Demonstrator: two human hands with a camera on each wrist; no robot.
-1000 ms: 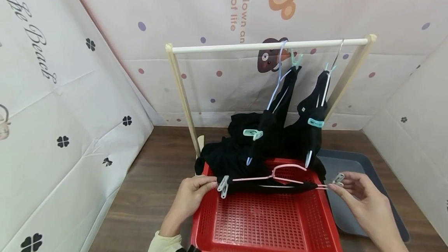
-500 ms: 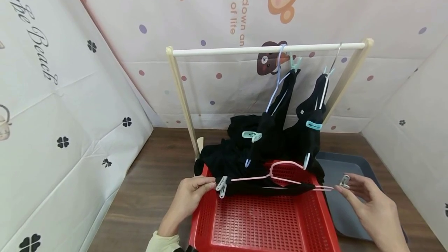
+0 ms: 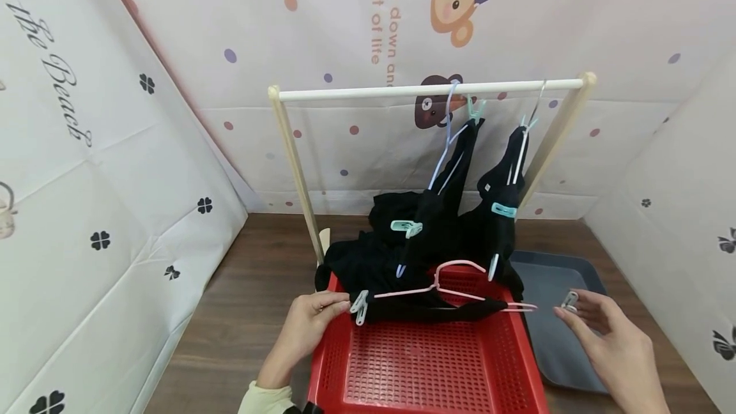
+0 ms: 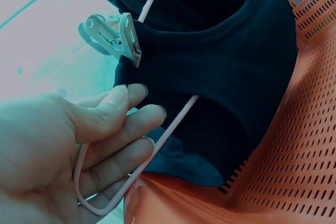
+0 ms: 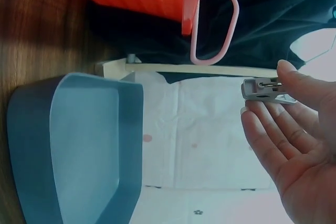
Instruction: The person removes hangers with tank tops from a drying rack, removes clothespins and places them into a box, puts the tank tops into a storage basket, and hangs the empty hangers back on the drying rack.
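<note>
While the left hand (image 3: pixel 307 324) pinches the black fabric garment (image 3: pixel 425 315), clipped only at left on its slim pink hanger (image 3: pixel 437 283), the right hand (image 3: pixel 612 337) pinches another grey plastic clip (image 5: pixel 258 88).

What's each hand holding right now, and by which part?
Left hand: pinches a black fabric garment by its edge; a thin pink hanger lies against its fingers. Right hand: a grey plastic clothespin, by the end nearer the palm.
</note>
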